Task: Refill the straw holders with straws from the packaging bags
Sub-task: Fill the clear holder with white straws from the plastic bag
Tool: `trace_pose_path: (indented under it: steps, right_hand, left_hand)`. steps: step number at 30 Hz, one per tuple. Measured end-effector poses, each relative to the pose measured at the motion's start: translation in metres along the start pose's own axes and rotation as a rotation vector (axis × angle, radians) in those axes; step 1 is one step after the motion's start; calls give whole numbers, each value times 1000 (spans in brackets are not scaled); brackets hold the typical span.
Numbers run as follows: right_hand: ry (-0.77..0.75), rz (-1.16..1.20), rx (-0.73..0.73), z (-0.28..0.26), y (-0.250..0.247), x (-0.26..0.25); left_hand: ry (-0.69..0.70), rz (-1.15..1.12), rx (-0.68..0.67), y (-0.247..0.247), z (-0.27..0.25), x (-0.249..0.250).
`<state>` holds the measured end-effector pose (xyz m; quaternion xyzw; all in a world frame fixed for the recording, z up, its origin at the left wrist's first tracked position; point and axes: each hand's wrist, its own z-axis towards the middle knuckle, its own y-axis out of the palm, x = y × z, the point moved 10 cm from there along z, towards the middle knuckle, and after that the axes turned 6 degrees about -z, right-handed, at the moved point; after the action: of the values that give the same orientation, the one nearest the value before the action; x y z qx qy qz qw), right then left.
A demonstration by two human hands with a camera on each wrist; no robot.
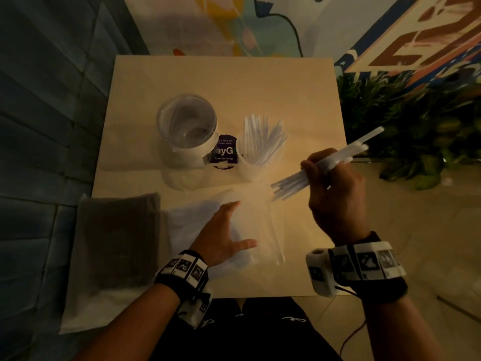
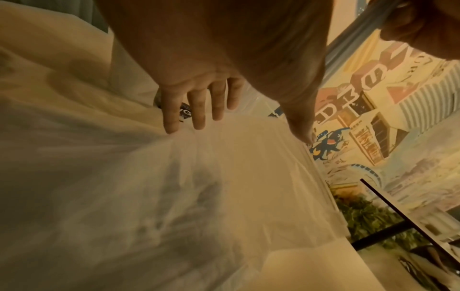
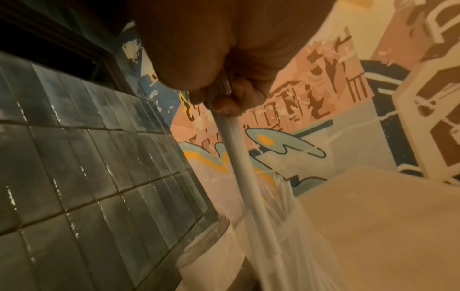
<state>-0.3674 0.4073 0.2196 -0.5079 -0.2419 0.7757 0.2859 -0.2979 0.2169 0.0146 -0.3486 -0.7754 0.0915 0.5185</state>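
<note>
My right hand (image 1: 330,178) grips a bundle of clear straws (image 1: 294,182) above the table's right side; the same straws (image 3: 242,167) run down from my curled fingers in the right wrist view. The bundle's lower ends hang near the mouth of a clear packaging bag (image 1: 250,222). My left hand (image 1: 221,233) lies flat on that bag (image 2: 199,187) with its fingers (image 2: 196,110) straight. Beyond the bag stand two clear holders: the left holder (image 1: 187,128) shows no straws, the right holder (image 1: 256,157) has several straws fanning out of it.
A purple round sticker (image 1: 225,151) lies between the holders on the pale table (image 1: 234,82). A second bag with dark contents (image 1: 114,243) overhangs the near left corner. Green plants (image 1: 406,126) stand right of the table, dark tiles (image 1: 46,126) on the left.
</note>
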Motion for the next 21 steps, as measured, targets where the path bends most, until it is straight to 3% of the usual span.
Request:
trace_pose_path:
  steps: [4,6,10,13,16,21]
  right_hand:
    - [12,8,71,4,-27,0]
    - [21,34,55,4,-28,-2]
    - [49,117,-111,-7,14,-9]
    - [123,215,-318,-25,64,-21]
    - [126,261,-490,-44,103,-39]
    - [127,322,-574,-52,122,-51]
  left_hand:
    - [-75,-86,-73,15,-7,-23]
    - [-53,-111,-23,10,-10,-21]
    - [121,-85,160,-21,-19,17]
    - [200,-173,157,-27,-25,48]
    - [164,-318,117,-23,-24,60]
    - [90,-302,275,-39,-29,45]
